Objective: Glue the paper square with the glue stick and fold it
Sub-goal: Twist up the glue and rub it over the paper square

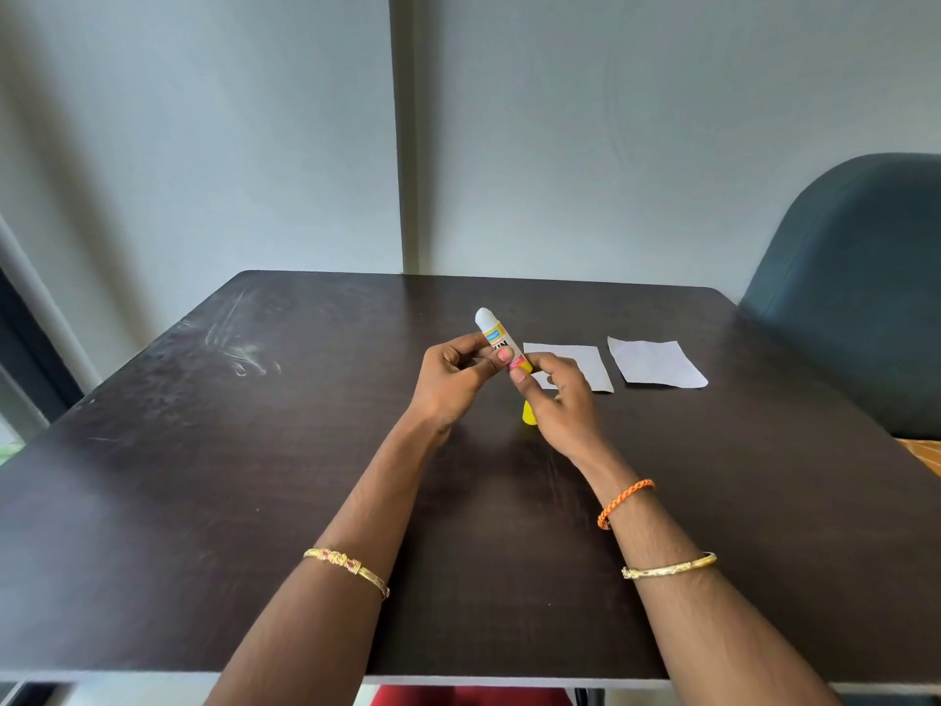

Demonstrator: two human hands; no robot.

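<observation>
I hold the glue stick tilted above the middle of the dark table, its white glue end pointing up and away. My left hand grips its printed body. My right hand pinches the yellow base end with thumb and fingers. A yellow cap lies on the table just under my right hand, partly hidden. Two white paper squares lie flat to the right: the nearer one is partly covered by my right hand, the farther one lies fully in view.
A dark teal chair back stands at the table's right side. Grey wall panels rise behind the far edge. Pale smears mark the table's far left. Both forearms wear bangles, and an orange cord circles my right wrist.
</observation>
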